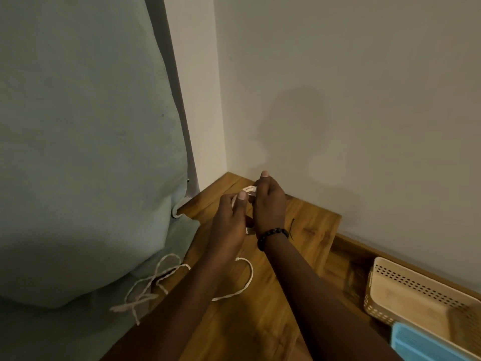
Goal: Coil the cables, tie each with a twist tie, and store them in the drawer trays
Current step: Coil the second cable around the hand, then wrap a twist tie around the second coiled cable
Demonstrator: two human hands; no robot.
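Cable (248,192), white, bunched up between both hands above the wooden tabletop (307,225): left hand (230,220) and right hand (268,204) both curl their fingers round it. Its loose end (244,280) trails down onto the wood, beige tray (416,298) off right.

A thin white braided cable (248,191) is pinched between the left hand (231,217) and right hand (268,201) above a brown wooden tabletop (307,225), beside a beige perforated plastic tray (406,282).

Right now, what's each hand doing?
Left hand: fingers curled, pinching the white cable.
Right hand: gripping the coiled part of the same cable.
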